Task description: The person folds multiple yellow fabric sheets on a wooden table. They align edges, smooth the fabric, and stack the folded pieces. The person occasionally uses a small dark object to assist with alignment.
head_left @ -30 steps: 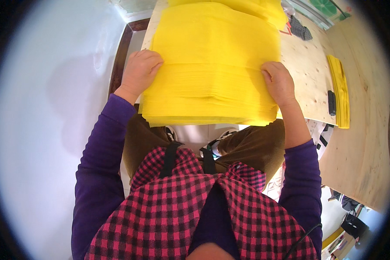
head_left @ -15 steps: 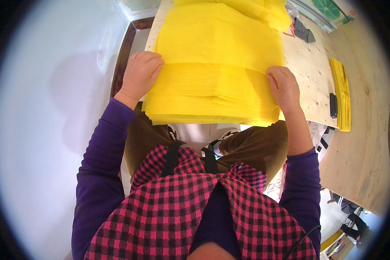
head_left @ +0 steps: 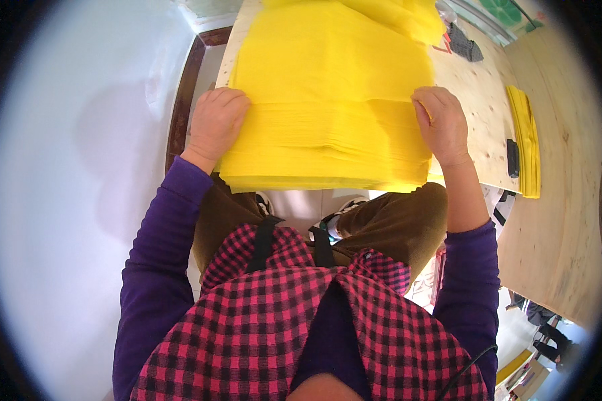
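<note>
A thick stack of yellow fabric sheets [head_left: 328,144] lies in front of me, its near edge hanging over the table's edge above my knees. Many thin layers show in a stepped band across the stack. At the left side, my left hand [head_left: 218,121] pinches the edge of a yellow sheet, fingers closed. Opposite it, my right hand [head_left: 441,123] grips the right edge between thumb and curled fingers. The fingertips of both hands are partly hidden, so how many layers they hold I cannot tell. Farther back, more yellow fabric lies bunched.
The pale wooden table [head_left: 478,113] extends to the right. On it lie a folded yellow strip of fabric [head_left: 527,144], a small black object [head_left: 512,158] and a dark grey cloth item [head_left: 464,41]. A white wall [head_left: 80,200] stands close on my left.
My left hand has come slightly toward me along the edge. My right hand has lifted slightly away and outward. The stack shifts a little in view.
</note>
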Action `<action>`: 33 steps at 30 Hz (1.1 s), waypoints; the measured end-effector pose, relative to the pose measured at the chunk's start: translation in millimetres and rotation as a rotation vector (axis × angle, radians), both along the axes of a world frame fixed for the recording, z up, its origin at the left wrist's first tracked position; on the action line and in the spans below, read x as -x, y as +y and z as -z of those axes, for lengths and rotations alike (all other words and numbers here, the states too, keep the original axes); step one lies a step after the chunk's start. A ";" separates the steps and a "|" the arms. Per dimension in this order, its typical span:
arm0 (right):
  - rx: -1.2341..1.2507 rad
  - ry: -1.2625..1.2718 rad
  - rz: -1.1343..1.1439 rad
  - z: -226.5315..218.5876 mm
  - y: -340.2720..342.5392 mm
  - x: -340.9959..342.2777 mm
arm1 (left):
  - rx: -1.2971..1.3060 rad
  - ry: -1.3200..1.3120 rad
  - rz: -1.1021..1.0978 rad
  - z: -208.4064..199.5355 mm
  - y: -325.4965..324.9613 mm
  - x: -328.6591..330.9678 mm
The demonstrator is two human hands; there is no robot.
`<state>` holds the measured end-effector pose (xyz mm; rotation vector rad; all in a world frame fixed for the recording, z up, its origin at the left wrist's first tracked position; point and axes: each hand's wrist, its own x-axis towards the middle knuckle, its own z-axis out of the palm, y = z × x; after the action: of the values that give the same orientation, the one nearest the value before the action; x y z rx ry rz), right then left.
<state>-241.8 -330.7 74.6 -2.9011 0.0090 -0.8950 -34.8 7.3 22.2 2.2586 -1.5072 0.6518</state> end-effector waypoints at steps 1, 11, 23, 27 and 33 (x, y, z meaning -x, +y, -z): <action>0.015 -0.014 -0.006 -3.7 0.3 -1.5 | -0.003 0.001 -0.003 0.1 0.0 0.1; -0.085 -0.005 0.073 27.9 14.4 20.2 | 0.016 -0.040 -0.007 1.3 -0.6 2.0; -0.154 -0.011 0.108 43.6 13.5 23.7 | 0.016 -0.139 -0.020 -17.7 5.3 11.5; -0.131 -0.020 0.099 42.3 14.4 23.9 | 0.038 -0.176 0.004 -17.1 5.7 12.4; -0.131 0.006 0.074 42.6 14.7 22.2 | 0.047 -0.117 0.024 -9.0 5.6 10.0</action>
<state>-264.0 -316.0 32.0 -2.7984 0.1696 -0.8627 -44.8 12.9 31.1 2.1983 -1.5531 0.8157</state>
